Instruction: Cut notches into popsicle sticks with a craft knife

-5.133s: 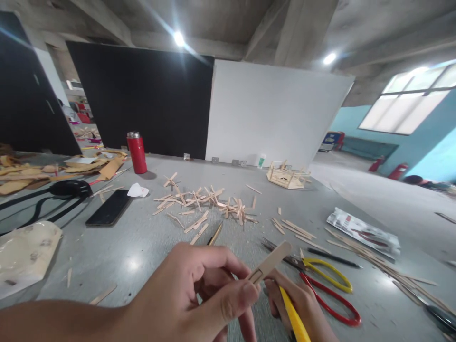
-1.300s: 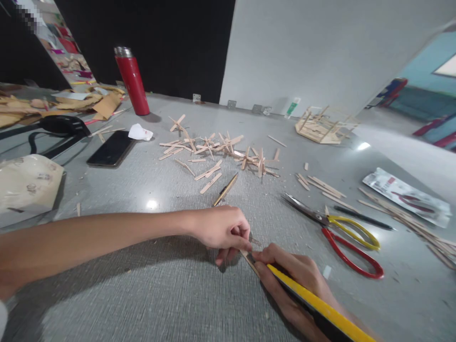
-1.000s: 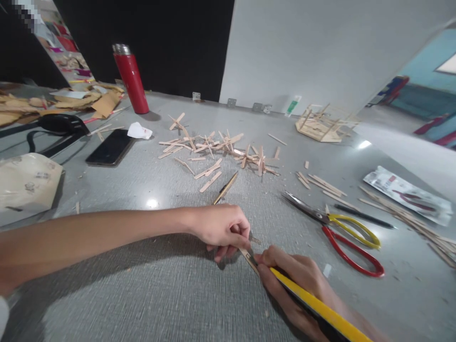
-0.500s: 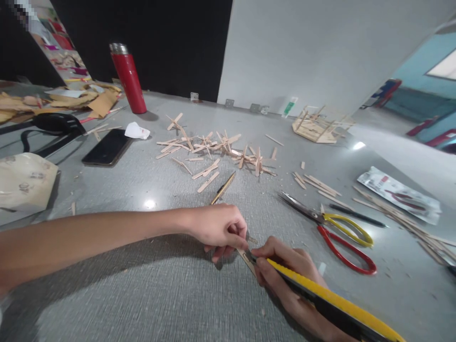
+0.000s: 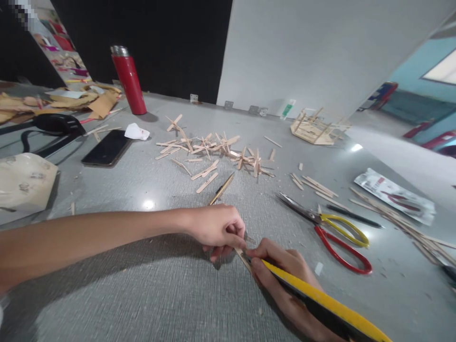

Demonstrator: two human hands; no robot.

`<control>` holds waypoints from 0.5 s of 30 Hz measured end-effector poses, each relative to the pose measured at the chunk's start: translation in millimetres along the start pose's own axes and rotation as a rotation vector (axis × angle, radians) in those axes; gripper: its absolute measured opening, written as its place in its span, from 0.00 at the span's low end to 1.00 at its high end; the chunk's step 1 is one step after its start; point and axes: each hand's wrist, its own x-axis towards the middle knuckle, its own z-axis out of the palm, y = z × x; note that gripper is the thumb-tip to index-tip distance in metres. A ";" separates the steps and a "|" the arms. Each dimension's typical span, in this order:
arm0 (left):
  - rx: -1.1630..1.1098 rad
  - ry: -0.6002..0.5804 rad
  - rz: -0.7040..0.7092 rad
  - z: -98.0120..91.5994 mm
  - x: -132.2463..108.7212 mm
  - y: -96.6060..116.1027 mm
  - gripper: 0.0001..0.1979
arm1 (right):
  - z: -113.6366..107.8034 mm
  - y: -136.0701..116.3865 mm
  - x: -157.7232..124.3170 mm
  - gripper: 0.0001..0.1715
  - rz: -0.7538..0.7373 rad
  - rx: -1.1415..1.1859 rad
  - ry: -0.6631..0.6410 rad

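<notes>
My left hand (image 5: 223, 230) is closed on a thin wooden stick (image 5: 243, 259), pinching it between thumb and fingers just above the table. In my right hand (image 5: 281, 266) is a yellow and black utility knife (image 5: 320, 297), gripped close to its blade end. The blade's tip meets the stick right beside my left thumb; my fingers partly hide it. Beyond my left hand lies a gold and black pen (image 5: 223, 187). Scissors (image 5: 322, 221) with one yellow and one red handle rest open to the right of my hands.
Small wooden pieces (image 5: 224, 145) are heaped mid-table. Behind stand a red bottle (image 5: 128, 83) and a wooden stick frame (image 5: 315, 127). A phone (image 5: 107, 148) lies left. At right are a black pen (image 5: 354, 216), long sticks (image 5: 402, 221) and a silver packet (image 5: 395, 194).
My right hand and the knife have shifted slightly left and up along the stick, toward my left thumb. My left hand keeps its hold nearly in place.
</notes>
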 end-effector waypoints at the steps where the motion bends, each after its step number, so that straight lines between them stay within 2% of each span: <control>1: -0.003 0.002 -0.001 0.2 0.1 0.2 0.19 | -0.2 -1.0 0.4 0.13 0.000 -0.015 -0.002; 8: -0.041 0.010 0.016 0.6 0.3 -0.9 0.20 | -6.2 -0.6 -0.7 0.13 -0.041 -0.003 -0.065; 15: -0.039 -0.007 0.008 -0.2 0.0 -0.4 0.21 | -1.4 -1.5 -2.2 0.16 0.013 0.052 0.040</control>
